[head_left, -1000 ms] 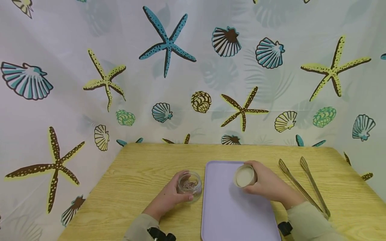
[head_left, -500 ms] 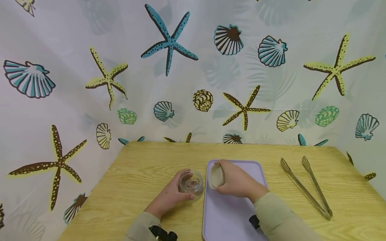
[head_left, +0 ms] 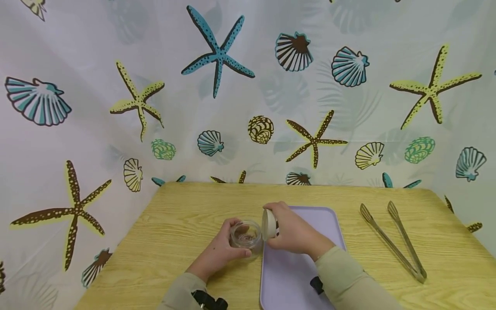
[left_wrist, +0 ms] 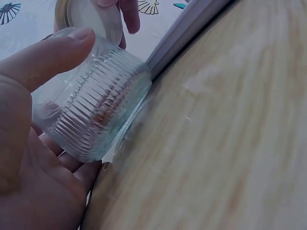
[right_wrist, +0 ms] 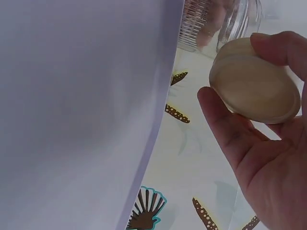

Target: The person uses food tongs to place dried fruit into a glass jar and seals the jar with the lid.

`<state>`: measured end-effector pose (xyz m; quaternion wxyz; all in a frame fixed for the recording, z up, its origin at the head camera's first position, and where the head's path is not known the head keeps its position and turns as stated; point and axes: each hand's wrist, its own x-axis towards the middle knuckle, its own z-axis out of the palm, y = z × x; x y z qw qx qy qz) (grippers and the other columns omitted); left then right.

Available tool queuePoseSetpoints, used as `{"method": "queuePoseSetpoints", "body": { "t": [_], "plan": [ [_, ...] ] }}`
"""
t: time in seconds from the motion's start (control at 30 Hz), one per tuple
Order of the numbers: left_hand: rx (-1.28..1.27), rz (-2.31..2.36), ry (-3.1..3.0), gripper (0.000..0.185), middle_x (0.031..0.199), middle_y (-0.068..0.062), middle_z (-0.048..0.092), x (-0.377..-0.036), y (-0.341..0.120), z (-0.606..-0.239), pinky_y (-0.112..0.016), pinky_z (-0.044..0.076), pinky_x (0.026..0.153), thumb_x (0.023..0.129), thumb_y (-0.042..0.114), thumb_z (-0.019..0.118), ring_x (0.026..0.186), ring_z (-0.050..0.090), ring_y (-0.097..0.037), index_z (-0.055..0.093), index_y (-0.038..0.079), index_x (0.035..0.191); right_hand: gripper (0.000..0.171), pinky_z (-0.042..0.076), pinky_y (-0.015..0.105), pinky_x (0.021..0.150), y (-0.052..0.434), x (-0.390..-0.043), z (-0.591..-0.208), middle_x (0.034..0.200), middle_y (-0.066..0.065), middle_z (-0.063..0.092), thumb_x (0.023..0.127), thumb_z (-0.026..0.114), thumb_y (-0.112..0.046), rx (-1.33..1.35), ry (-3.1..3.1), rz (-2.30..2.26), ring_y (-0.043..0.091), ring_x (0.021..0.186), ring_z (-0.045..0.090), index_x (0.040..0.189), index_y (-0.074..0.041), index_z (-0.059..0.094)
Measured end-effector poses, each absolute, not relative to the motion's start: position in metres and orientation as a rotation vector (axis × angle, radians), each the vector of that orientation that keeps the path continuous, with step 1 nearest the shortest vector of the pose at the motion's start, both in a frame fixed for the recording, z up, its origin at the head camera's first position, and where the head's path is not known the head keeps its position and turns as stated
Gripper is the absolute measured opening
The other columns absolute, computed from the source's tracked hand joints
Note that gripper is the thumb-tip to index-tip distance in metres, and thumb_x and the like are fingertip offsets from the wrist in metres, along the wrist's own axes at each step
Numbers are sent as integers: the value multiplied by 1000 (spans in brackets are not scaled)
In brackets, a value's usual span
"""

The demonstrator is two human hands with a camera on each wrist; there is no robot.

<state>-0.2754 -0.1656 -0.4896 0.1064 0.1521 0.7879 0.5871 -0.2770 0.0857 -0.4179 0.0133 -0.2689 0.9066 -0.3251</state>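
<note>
My left hand [head_left: 217, 255] grips a clear ribbed glass jar [head_left: 248, 234] standing on the table, thumb on the near side and fingers round the far side. Reddish-brown bits lie at the bottom of the jar, seen through the glass in the left wrist view. The mouth is uncovered. Close to the jar's right side, my right hand [head_left: 296, 232] holds a round cream-coloured lid [head_left: 268, 224] by its edge, tilted with the inner face toward the jar. In the right wrist view the lid's smooth tan outer face [right_wrist: 256, 88] shows between thumb and fingers.
A lilac tray [head_left: 286, 275] lies just right of the jar, under my right forearm. Farther right, metal tongs [head_left: 407, 247] lie spread on the wooden table [head_left: 186, 202]. Behind the table hangs a curtain [head_left: 240, 94] printed with shells and starfish.
My right hand has carried the lid leftward over the tray to the jar's side, turning it more on edge. The left hand and the jar have stayed in place.
</note>
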Motion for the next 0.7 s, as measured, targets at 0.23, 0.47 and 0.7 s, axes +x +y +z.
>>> {"method": "queuePoseSetpoints", "body": {
  "t": [0.23,0.47,0.7],
  "plan": [
    [422,1742,2383,89,143,-5,54,-274,-166,-489,-54,27,116,78,30,90,137,45,-25,38,19,150,90,53,28,80,82,-277,-420,143,6,42,76,81,-13,-846,2768,-1071,16,102,59,154,-13,36],
    [457,1764,2380,89,142,-6,55,-274,-167,-488,-51,36,111,78,30,90,133,49,-24,41,23,152,94,53,38,92,77,-278,-422,150,4,43,82,79,-10,-862,2623,-1184,20,117,58,159,-14,26],
    [446,1788,2377,91,144,-1,53,-273,-166,-486,-49,39,108,76,32,91,132,50,-23,41,28,152,89,52,35,92,72,-280,-421,153,-2,40,83,78,-14,-1007,2686,-1054,16,125,52,159,-22,32]
  ]
}}
